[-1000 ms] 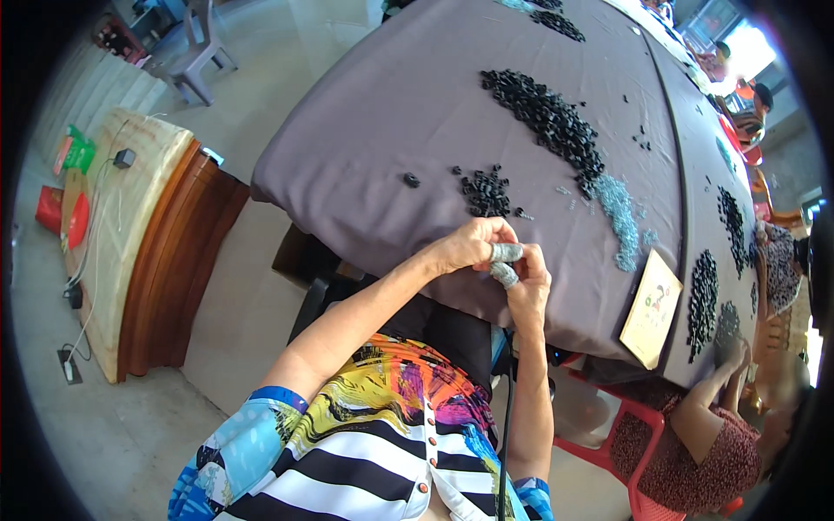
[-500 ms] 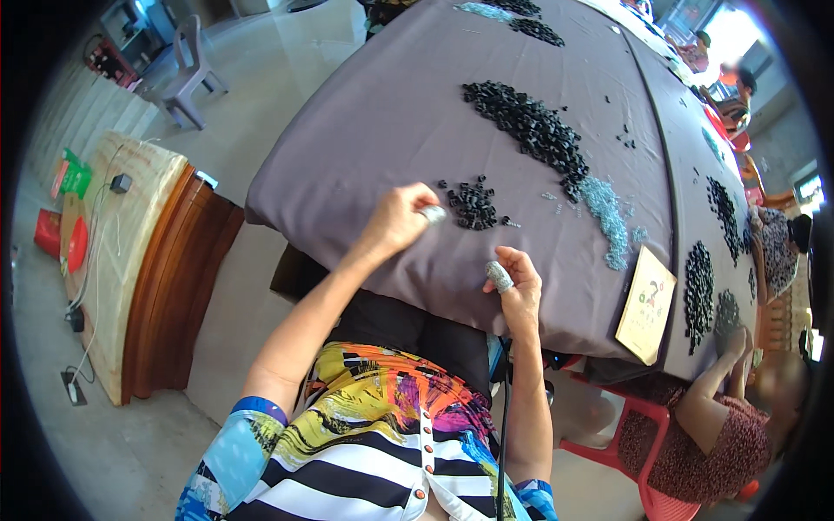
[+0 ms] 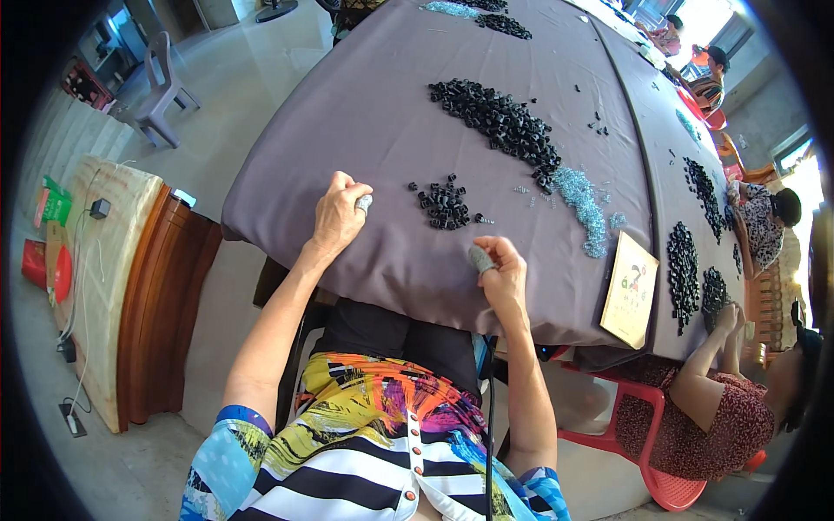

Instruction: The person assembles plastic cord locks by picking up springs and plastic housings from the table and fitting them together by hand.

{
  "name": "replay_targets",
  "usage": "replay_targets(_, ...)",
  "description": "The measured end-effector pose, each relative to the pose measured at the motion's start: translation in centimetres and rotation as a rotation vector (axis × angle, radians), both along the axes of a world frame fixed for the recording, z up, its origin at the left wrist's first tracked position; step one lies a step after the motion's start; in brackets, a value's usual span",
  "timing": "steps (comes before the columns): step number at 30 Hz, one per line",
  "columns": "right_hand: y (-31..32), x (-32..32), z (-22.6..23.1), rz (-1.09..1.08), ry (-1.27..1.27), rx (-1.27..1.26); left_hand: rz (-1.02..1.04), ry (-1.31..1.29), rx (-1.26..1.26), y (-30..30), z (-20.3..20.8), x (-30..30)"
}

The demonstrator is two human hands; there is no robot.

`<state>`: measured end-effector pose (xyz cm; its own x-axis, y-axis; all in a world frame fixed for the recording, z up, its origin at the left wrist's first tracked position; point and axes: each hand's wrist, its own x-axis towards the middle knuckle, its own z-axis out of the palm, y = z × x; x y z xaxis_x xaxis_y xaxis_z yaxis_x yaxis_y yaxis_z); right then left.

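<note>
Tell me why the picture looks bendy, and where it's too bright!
In the head view, the fisheye lens bows straight edges, like the wooden counter's; glare whites out the window at the head view's upper right; also in the head view, the tiny pale-blue springs blend together.

We see black parts (image 3: 445, 207), pale blue springs (image 3: 580, 207), purplish-grey cloth (image 3: 347, 130), a red chair (image 3: 673, 488) and a multicoloured, black-and-white-striped shirt (image 3: 356, 425).

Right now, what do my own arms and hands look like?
Short sleeves, patterned mostly in blue, leave both forearms bare; the left cuff is dark blue. The left hand and right hand each have a grey wrap on one digit.
</note>
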<state>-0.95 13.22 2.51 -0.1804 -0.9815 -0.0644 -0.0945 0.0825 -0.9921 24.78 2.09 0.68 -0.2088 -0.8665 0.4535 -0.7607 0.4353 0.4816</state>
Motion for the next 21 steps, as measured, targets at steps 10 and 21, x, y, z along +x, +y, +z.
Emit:
replay_targets(10, -3.5, -2.1, -0.8, -0.085, 0.938, -0.189, -0.128, 0.070, -0.066, 3.1, 3.8, -5.7)
replay_targets(21, -1.3, -1.2, -1.6, -0.148, 0.872, -0.380, -0.357, -0.309, -0.150, 1.8, 1.5, -14.9)
